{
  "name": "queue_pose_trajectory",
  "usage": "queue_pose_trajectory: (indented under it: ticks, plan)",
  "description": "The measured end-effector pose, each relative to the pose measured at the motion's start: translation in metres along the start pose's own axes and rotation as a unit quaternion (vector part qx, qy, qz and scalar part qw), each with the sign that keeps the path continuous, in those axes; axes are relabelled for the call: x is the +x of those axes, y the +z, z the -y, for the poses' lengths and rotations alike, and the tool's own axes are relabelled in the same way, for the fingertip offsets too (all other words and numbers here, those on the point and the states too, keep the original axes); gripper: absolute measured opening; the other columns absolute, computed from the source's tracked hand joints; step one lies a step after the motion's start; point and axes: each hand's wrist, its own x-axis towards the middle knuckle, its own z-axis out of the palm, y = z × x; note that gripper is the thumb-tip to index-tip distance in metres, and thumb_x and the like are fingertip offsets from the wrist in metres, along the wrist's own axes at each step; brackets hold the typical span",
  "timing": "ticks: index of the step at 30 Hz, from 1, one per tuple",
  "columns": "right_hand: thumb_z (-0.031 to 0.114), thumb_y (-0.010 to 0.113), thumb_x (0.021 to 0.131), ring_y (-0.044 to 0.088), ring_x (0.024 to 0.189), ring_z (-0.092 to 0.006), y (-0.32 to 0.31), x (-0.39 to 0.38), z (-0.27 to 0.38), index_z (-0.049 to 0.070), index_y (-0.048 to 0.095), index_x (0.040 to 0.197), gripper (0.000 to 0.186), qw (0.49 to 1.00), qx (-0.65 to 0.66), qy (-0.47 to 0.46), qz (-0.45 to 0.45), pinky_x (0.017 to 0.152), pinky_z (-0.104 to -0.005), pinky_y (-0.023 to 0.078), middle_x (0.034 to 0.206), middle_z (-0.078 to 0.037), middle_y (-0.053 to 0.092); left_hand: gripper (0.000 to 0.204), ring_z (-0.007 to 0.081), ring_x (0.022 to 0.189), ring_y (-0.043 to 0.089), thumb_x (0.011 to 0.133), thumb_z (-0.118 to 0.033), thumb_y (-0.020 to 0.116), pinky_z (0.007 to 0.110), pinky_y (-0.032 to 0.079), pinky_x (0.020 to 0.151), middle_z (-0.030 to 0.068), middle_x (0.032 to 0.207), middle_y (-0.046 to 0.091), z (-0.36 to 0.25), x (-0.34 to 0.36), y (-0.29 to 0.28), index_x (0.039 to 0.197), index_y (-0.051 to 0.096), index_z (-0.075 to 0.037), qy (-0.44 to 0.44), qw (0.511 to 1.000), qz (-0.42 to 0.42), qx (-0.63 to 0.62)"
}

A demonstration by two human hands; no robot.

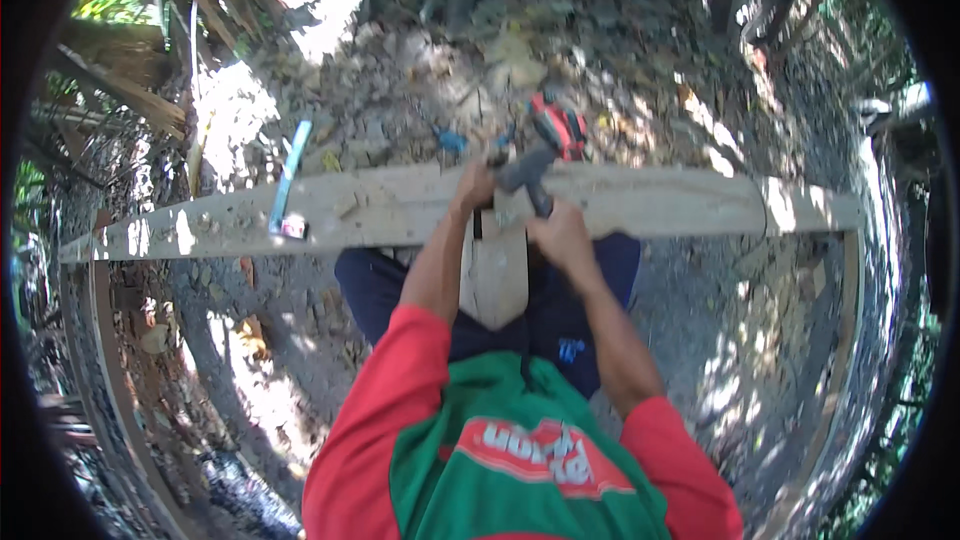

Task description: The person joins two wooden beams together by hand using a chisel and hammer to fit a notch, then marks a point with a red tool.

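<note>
A dark hammer (524, 171) is held over a long wooden plank (372, 203).
The hammer's handle is gripped by the right hand (565, 238), with its fingers curled around it. The left hand (478, 185) is seen close to the hammer's head, above the plank; whether anything is pinched by its fingers cannot be told. A thin blue tool (289, 175) is laid partly on the plank at the left, and a red and black tool (559, 128) is seen just past its far edge.
</note>
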Motion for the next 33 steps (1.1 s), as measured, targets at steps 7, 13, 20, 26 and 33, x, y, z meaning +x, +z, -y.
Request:
queue_pose_trajectory:
  ticks: [7, 13, 20, 26, 33]
  plan:
    - [0.010, 0.067, 0.080, 0.053, 0.063, -0.0067, -0.144, -0.034, 0.072, -0.002, 0.063, 0.092, 0.017, 0.972, 0.146, -0.067, -0.170, 0.059, -0.0295, 0.047, 0.072, -0.001, 0.062, 0.016, 0.0073, 0.070, 0.050, 0.080, -0.009, 0.075, 0.026, 0.041, 0.064, -0.0036, 0.074, 0.055, -0.077, -0.004, -0.015, 0.083, 0.059, -0.006, -0.120, 0.983, 0.020, -0.136]
    - [0.007, 0.073, 0.084, 0.054, 0.054, -0.0043, -0.159, -0.039, 0.112, -0.001, 0.061, 0.100, 0.022, 0.924, 0.293, -0.171, -0.177, 0.048, -0.0213, 0.043, 0.069, 0.001, 0.061, 0.021, 0.0045, 0.065, 0.045, 0.083, -0.010, 0.076, 0.022, 0.037, 0.060, -0.0065, 0.071, 0.051, -0.088, -0.022, -0.028, 0.078, 0.056, -0.010, -0.186, 0.946, -0.026, -0.263]
    - [-0.003, 0.062, 0.084, 0.050, 0.046, -0.0104, -0.175, -0.058, 0.108, 0.001, 0.051, 0.093, 0.014, 0.913, 0.292, -0.155, -0.238, 0.044, -0.0233, 0.042, 0.063, -0.003, 0.051, 0.025, 0.0068, 0.071, 0.047, 0.079, -0.017, 0.082, 0.025, 0.040, 0.066, -0.0053, 0.074, 0.052, -0.080, -0.002, 0.002, 0.082, 0.058, -0.008, -0.145, 0.966, 0.011, -0.216]
    - [0.002, 0.054, 0.088, 0.046, 0.051, -0.0131, -0.257, -0.079, 0.100, 0.006, 0.047, 0.099, 0.014, 0.850, 0.366, -0.311, -0.216, 0.050, -0.0286, 0.044, 0.066, -0.004, 0.049, 0.027, 0.0064, 0.071, 0.047, 0.079, -0.019, 0.082, 0.026, 0.041, 0.067, -0.0054, 0.074, 0.053, -0.081, 0.011, 0.022, 0.082, 0.057, -0.008, -0.182, 0.956, 0.163, -0.164]
    - [0.018, 0.062, 0.084, 0.062, 0.069, -0.0270, -0.094, -0.009, 0.020, 0.000, 0.061, 0.093, 0.020, 0.948, 0.235, -0.071, -0.203, 0.066, -0.0400, 0.051, 0.076, -0.012, 0.063, 0.028, 0.0088, 0.074, 0.054, 0.080, -0.020, 0.083, 0.028, 0.046, 0.071, -0.0021, 0.077, 0.061, -0.077, 0.016, 0.022, 0.083, 0.060, -0.005, -0.184, 0.951, 0.151, -0.195]
